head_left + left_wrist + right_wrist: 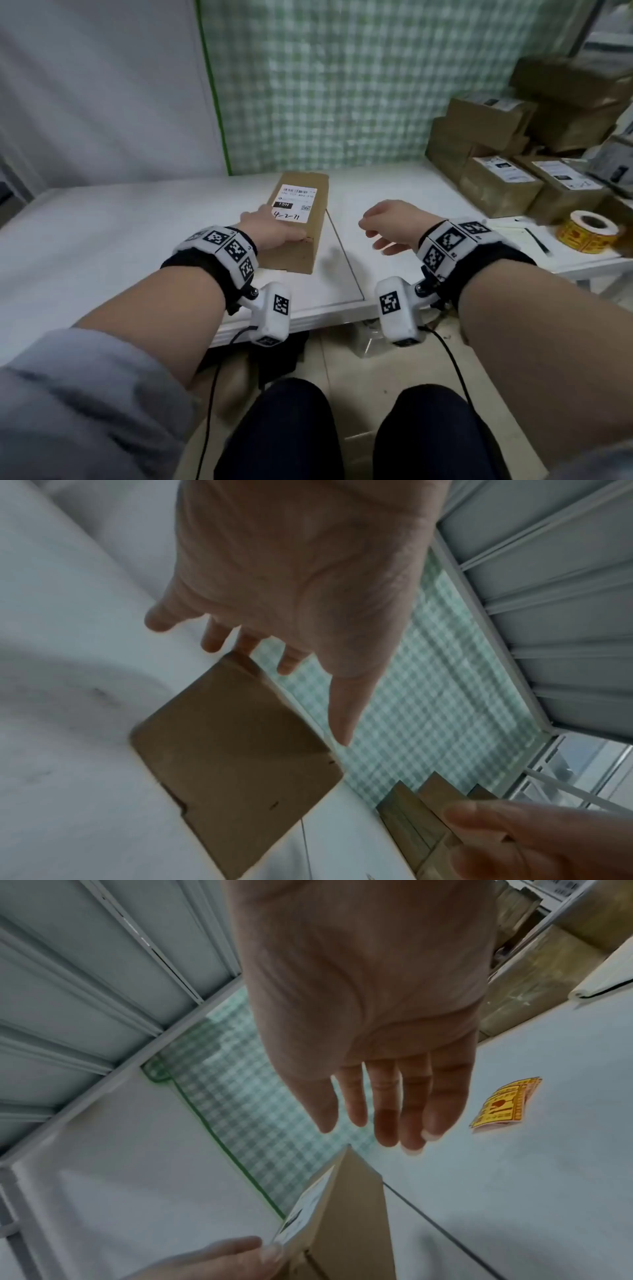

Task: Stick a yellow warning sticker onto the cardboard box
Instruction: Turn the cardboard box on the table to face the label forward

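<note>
**Item: cardboard box awaiting yellow warning sticker**

Cardboard box (297, 219): long, narrow, stiff-walled, probably light; lies near the middle of the white table (102, 233), toward its back edge, white shipping label (296, 204) uppermost. Best steadied flat from above or at the long sides.

Sticker roll (587, 231): yellow, at the table's right edge, well apart from the box. Stickers likely thin, limp, tacky; take one by a corner.

Left hand (274, 226): fingers straight, resting on the box's near top.

Right hand (390, 224): hovers over the table just right of the box, fingers loosely relaxed, holding nothing.
</note>
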The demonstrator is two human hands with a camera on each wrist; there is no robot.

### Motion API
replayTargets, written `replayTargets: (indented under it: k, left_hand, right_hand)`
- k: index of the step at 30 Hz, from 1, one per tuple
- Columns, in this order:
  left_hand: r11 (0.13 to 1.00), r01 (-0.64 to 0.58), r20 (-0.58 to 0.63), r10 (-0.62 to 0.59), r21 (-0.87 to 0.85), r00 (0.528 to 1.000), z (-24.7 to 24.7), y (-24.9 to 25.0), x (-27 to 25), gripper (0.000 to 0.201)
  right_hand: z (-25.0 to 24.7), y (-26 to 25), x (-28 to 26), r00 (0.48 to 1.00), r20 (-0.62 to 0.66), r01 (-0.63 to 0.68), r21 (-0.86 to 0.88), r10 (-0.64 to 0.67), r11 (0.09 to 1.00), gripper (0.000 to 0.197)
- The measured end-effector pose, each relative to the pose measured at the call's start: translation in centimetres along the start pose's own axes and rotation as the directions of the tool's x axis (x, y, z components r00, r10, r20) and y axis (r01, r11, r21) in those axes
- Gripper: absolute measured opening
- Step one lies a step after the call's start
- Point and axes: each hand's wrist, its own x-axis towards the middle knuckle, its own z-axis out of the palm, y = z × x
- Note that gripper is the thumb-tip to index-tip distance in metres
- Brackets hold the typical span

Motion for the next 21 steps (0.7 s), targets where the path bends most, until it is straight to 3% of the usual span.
replayTargets:
  k: [3, 6, 11, 21]
  left_hand:
    - [0.999, -0.034, 0.031, 0.034, -0.018, 0.999, 0.3, 0.3, -0.5, 0.095]
    - [0.998, -0.04, -0.019, 0.041, 0.051, 0.999, 1.2, 0.8, -0.1, 0.107]
    - [0.998, 0.015, -0.101, -0.009, 0.064, 0.995, 2.6, 1.8, 1.1, 0.105]
    - [0.992, -0.075, 0.047, 0.071, 0.098, 0.996, 2.7, 3.4, 4.1, 0.1]
  right_hand:
    - [0.5, 0.1, 0.4, 1.0, -0.024, 0.02, 0.014, -0.019, 1.0, 0.035]
    - [1.3, 0.9, 1.6, 0.999, -0.021, 0.049, -0.004, -0.049, 0.999, 0.037]
    - [1.5, 1.8, 5.9, 0.994, -0.045, 0.099, -0.023, -0.1, 0.995, 0.036]
    - [1.9, 1.6, 12.3, 0.993, -0.12, 0.035, 0.113, -0.021, 0.993, 0.056]
